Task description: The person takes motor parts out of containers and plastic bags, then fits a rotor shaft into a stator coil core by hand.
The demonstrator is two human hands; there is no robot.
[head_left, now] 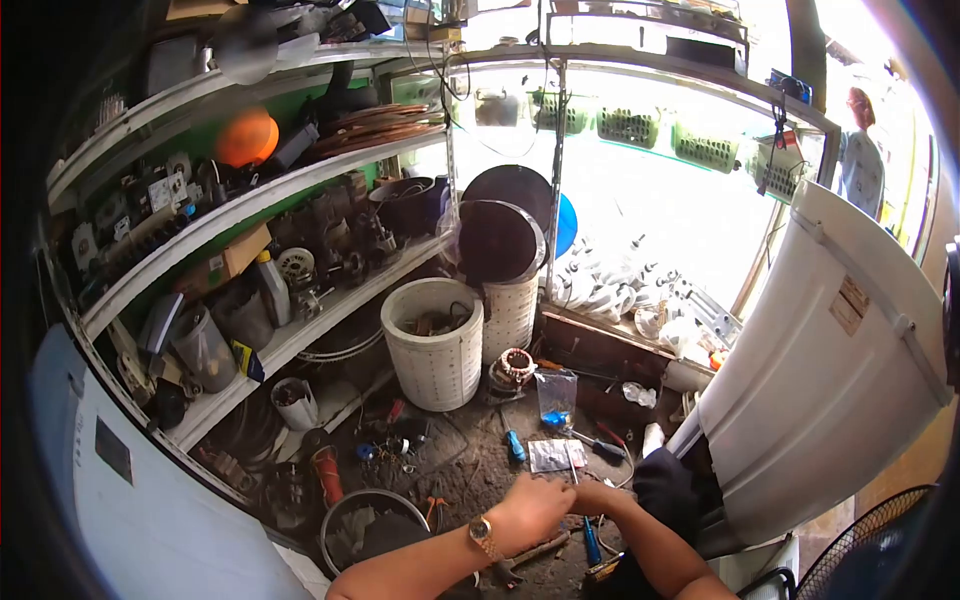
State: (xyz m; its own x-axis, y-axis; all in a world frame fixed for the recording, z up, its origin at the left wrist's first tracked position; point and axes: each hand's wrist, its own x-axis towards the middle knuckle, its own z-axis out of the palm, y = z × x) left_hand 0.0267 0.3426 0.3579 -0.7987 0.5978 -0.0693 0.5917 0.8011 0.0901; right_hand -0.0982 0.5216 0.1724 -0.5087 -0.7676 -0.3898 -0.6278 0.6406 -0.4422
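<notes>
My left hand (532,515), with a watch (481,532) on its wrist, is closed, fingers curled down. Touching or overlapping it is my right hand (596,498), also closed; what either holds is hidden. Just beyond my fingers a thin metal shaft crosses a silvery packet (556,455). A blue screwdriver handle (592,540) shows below my right hand, roughly in line with that shaft; whether it is touched, I cannot tell. Farther off lie another blue-handled screwdriver (515,446), a clear plastic bag (556,393) and a dark-handled tool (608,451). Near my left wrist lies a hammer (535,557).
A white perforated tub (434,350) stands ahead, beside a motor part with a copper-wound ring (515,366). Crowded shelves (300,345) line the left. A large white appliance panel (810,390) leans at right, above a fan (880,545). A person (861,160) is outside.
</notes>
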